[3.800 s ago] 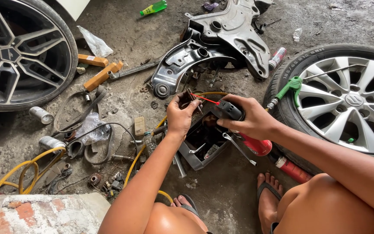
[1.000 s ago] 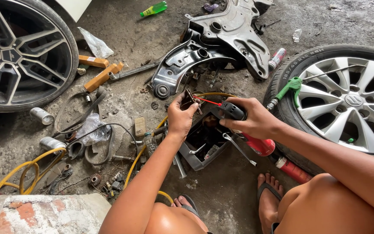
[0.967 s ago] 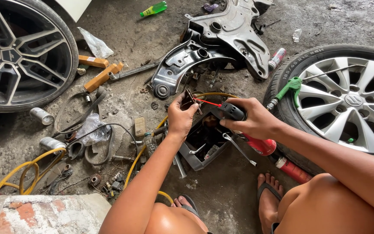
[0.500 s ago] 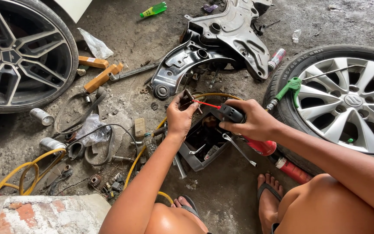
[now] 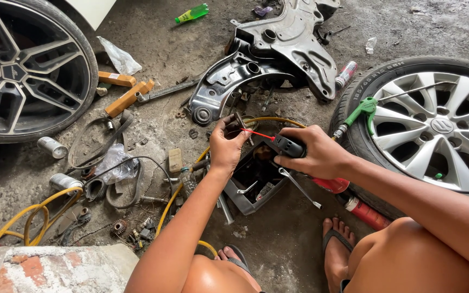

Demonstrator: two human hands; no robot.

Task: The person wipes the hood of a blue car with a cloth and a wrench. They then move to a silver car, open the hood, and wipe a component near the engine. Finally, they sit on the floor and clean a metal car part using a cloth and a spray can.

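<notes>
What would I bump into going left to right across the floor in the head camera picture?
Dark alloy wheel → orange-handled tool → left hand → right hand holding a black spray can → silver wheel.

A green plastic bottle (image 5: 192, 12) lies on the floor at the top. A red-and-white spray can (image 5: 346, 74) lies beside the tyre. Two silvery cans (image 5: 52, 147) lie at left.

Bare arms, no sleeves; bare legs; dark flip-flops (image 5: 336, 240) on both feet.

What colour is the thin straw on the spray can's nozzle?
Red; the straw shows clearly in the head view.
</notes>
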